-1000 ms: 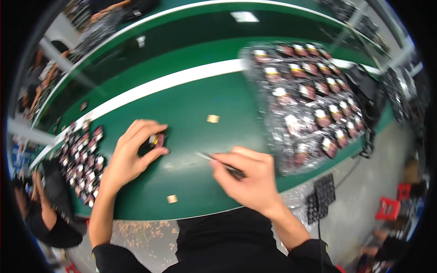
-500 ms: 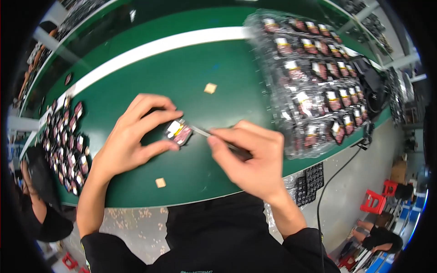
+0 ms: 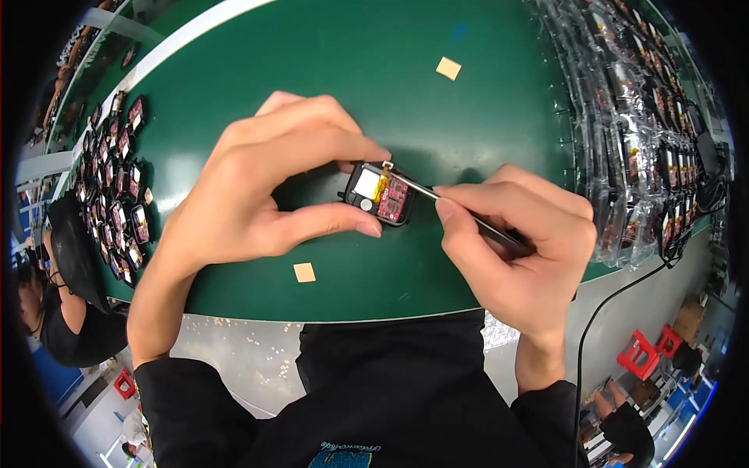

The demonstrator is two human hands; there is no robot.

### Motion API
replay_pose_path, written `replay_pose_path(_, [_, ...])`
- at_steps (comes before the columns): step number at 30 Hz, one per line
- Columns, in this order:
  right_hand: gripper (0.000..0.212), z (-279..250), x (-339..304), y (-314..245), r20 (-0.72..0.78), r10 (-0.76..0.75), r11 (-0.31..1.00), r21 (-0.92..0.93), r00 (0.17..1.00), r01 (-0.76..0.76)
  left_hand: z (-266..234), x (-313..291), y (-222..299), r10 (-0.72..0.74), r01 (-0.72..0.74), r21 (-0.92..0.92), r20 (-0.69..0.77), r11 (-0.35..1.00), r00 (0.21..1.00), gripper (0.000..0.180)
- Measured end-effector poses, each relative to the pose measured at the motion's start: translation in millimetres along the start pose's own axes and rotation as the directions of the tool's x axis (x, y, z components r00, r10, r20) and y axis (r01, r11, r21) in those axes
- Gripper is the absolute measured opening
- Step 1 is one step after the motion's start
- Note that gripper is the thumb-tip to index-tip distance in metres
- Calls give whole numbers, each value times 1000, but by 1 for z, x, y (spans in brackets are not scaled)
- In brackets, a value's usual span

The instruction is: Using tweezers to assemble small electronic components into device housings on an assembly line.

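My left hand [image 3: 257, 179] grips a small electronic device [image 3: 360, 204] between thumb and fingers, just above the green table. Its black open case shows a white battery, yellow tape, a red circuit board and a small round silver part. My right hand [image 3: 523, 242] pinches slim dark tweezers [image 3: 424, 189] with a silvery tip. That tip reaches the upper edge of the circuit board, near a small white connector [image 3: 388, 164] beside my left fingertips. Whether the tip touches the board I cannot tell. Part of the tweezers is hidden by my right fingers.
Many similar devices [image 3: 118, 212] lie in a heap at the left. Clear plastic trays [image 3: 624, 156] with more devices stand at the right, beside a black cable [image 3: 605, 308]. Two small beige squares [image 3: 448, 69] [image 3: 304, 272] lie on the green table [image 3: 374, 288]. Other people sit nearby.
The view has shifted closer over the device, so the trays appear farther right. Both hands keep their holds; the tweezers' tip now lies over the device's upper edge.
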State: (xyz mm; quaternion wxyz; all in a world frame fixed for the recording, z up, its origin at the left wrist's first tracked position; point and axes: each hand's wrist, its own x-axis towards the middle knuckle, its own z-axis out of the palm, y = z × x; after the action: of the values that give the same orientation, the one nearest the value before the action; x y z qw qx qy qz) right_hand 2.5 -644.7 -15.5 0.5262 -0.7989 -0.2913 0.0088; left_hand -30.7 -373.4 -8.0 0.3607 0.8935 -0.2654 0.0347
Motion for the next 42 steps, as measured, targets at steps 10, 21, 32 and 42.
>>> replay_pose_path(10, [16,2,1,2,-10,-62,997,-54,998,62,0,1,-3,-2,2,25,6,1000,1000,65])
replay_pose_path(21, [28,5,-3,2,-72,-171,971,-184,983,155,-3,4,-4,-9,9,32,-9,999,1000,61])
replay_pose_path(32, [27,10,-3,-1,-50,-162,969,-195,986,149,-9,5,-9,-31,32,-21,78,999,996,60])
replay_pose_path(42, [20,-2,2,0,80,-64,994,-87,995,71,-17,4,-18,-31,52,-128,158,990,987,62])
